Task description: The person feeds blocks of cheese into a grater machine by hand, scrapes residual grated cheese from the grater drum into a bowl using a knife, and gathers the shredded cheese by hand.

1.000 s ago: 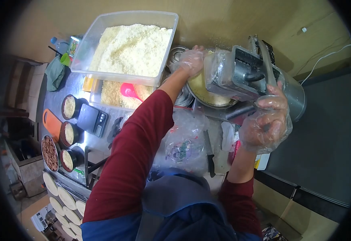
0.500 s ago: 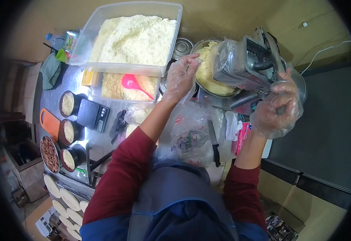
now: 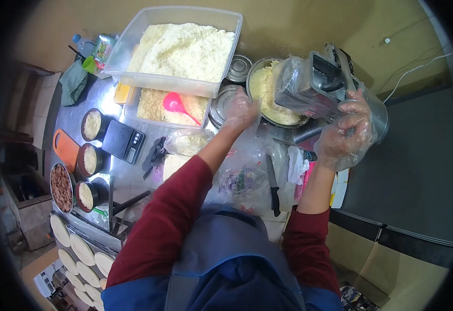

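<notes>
My right hand (image 3: 347,132), in a clear plastic glove, has its fingers curled at the lower end of the grey lever (image 3: 347,72) on an electric grater (image 3: 301,85). Under the grater's mouth is a round metal bowl (image 3: 252,106) heaped with pale yellow grated cheese (image 3: 270,93). My left hand (image 3: 241,111), gloved too, is beside the bowl's left edge, over a round metal lid (image 3: 220,106). Its fingers are bent together, and whether anything is between them is hidden.
A big clear tub (image 3: 177,80) of white gratings stands on another tub holding a pink scoop (image 3: 173,102). A knife (image 3: 273,186) lies on plastic bags (image 3: 242,179). Leftward are a scale (image 3: 123,141), several small filled bowls (image 3: 90,159) and flat dough rounds (image 3: 82,250).
My left hand has drawn back from the bowl's edge, down and left over the lid. My right hand stays at the grater's lever. The whole view has shifted slightly.
</notes>
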`<state>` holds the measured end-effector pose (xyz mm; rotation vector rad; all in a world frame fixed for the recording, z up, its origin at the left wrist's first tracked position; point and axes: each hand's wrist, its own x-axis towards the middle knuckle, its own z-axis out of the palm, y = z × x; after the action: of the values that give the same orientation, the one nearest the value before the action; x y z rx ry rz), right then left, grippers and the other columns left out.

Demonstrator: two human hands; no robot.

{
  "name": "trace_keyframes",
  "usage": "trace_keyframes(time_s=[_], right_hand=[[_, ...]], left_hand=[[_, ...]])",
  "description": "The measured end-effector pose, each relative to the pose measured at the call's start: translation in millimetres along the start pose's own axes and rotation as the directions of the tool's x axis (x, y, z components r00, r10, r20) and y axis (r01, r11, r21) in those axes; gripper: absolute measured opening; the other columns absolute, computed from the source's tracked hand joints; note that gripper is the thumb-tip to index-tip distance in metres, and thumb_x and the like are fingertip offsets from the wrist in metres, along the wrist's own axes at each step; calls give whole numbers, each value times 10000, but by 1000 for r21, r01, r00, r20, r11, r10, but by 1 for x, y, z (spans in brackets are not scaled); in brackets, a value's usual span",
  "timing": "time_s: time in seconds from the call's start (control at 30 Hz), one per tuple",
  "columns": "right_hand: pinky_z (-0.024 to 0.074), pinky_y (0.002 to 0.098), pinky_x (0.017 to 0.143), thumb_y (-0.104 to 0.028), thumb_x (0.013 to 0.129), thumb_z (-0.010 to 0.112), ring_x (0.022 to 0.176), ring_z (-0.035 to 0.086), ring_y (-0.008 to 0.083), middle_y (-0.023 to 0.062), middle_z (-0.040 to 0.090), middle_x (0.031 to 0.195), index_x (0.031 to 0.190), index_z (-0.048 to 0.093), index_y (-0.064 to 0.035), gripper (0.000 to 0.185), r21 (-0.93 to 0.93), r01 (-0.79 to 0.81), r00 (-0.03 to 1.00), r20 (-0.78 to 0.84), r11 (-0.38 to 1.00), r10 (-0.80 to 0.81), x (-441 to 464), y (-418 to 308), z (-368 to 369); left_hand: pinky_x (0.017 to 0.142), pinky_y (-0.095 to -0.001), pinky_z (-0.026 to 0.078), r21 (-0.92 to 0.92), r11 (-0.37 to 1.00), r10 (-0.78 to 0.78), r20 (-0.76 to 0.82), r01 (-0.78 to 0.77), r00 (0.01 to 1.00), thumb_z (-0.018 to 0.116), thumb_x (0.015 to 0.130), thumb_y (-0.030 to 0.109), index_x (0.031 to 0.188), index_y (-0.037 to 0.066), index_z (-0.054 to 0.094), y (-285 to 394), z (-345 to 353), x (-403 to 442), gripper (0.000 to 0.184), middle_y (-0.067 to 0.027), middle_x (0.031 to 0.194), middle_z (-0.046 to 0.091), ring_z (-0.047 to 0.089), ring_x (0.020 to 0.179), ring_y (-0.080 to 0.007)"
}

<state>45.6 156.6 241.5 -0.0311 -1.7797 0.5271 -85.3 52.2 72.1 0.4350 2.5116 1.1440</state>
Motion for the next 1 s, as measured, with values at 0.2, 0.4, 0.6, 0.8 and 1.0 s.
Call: trace_keyframes(time_s=[0.2,0.4,0.6,0.8,1.0], right_hand=[[371,585,1074,-266,1022,326,928,624,300,119,570,755,611,429,-42,480,259,-35,999,0,965,36,18,15,-5],[424,533,1044,-233,1010,315,827,580,267,130,544,740,684,405,-55,382,303,-167,986,74,938,152,95,20,-7],[463,509,986,-204,1011,343,815,583,269,142,564,751,702,433,-44,359,179,-119,992,72,977,108,144,24,7],[496,419,911,-65,945,405,830,612,260,155,607,789,722,441,-39,228,313,-170,980,157,934,125,169,58,6],[499,316,845,-30,939,434,933,644,209,153,648,891,817,535,-15,159,496,-84,973,229,864,-37,197,131,12]], left_hand=[[951,-434,491,102,994,30,100,-40,995,499,896,204,1389,-73,405,2,11,25,573,-295,1164,635,624,1107,-409],[912,-432,515,389,879,203,222,-277,954,523,860,186,1435,-39,401,-28,19,95,629,-272,1162,649,658,1060,-371],[871,-385,546,404,904,122,65,-138,990,493,928,151,1194,25,568,6,-4,78,303,-236,1148,643,666,1030,-350],[1086,-438,384,417,740,534,114,-528,838,447,902,119,1383,-103,370,30,-5,-51,535,-277,1394,453,471,1295,-394],[1187,-447,221,341,415,646,542,-843,538,425,888,111,1481,-101,245,20,78,-77,655,-283,1558,244,235,1474,-357]])
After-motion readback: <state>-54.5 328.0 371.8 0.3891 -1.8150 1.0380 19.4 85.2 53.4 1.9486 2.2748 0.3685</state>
